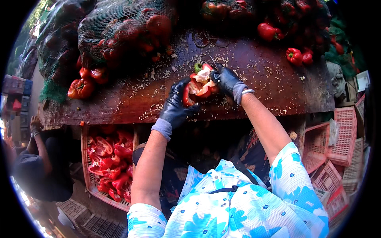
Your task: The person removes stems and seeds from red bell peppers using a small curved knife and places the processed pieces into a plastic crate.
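Observation:
In the middle of the wet wooden table [270,103], a red bell pepper [198,89] is split, showing pale core, seeds and a green stem. My left hand [178,104], in a black glove, is closed round the pepper's left side. My right hand [225,80], also gloved in black, grips a small knife [212,60] with its thin blade pointing up and touches the pepper's right side. Pale seeds are scattered around both hands.
Mesh sacks of red peppers [123,35] line the table's back, with loose peppers [294,56] beside them. A crate of cut peppers [109,162] sits below at left. Pink crates [343,135] stack at right. Another person [41,166] is at the far left.

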A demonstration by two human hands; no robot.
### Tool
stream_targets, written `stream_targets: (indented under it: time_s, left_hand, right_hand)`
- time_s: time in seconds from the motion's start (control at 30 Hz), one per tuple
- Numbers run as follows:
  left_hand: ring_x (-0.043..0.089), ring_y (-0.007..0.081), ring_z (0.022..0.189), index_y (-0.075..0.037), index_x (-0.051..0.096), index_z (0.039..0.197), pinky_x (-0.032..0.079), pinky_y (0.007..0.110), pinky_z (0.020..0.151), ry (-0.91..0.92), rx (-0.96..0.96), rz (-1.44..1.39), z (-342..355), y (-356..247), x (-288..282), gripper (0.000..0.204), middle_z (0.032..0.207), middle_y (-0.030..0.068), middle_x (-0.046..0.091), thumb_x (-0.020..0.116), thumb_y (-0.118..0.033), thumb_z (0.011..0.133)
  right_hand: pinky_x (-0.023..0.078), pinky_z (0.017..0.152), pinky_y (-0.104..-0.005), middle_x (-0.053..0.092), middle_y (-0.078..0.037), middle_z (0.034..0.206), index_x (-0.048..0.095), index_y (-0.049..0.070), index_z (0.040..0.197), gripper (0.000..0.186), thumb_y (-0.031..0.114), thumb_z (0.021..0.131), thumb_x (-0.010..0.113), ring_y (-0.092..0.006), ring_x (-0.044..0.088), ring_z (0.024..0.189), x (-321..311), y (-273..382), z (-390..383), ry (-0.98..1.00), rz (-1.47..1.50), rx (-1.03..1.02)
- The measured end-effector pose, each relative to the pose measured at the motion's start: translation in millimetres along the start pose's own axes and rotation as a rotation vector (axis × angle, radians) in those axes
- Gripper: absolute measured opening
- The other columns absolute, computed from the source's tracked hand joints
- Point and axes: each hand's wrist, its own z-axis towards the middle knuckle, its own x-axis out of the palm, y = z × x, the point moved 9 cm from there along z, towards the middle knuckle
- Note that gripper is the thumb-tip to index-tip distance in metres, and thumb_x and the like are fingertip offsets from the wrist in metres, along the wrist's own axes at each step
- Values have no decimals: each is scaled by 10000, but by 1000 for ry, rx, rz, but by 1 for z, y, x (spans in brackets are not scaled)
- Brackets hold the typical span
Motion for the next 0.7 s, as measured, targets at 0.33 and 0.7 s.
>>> stream_targets:
  time_s: [0.33,0.7]
  left_hand:
    - [535,168,1127,-91,469,1340,436,293,969,-144,-150,-148,3,40,-18,492,1249,72,558,553,42,874]
    - [627,237,979,-50,616,1143,506,364,835,-443,-334,428,17,-2,-41,319,1107,135,645,669,-146,843]
  right_hand:
    - [441,996,-379,562,-226,1278,478,20,1348,475,196,917,569,-344,560,1169,-35,20,-42,-145,-173,-158]
    - [365,1092,-368,470,-149,1407,451,126,1391,540,103,867,577,-325,449,1299,1,46,-22,348,-414,-162]
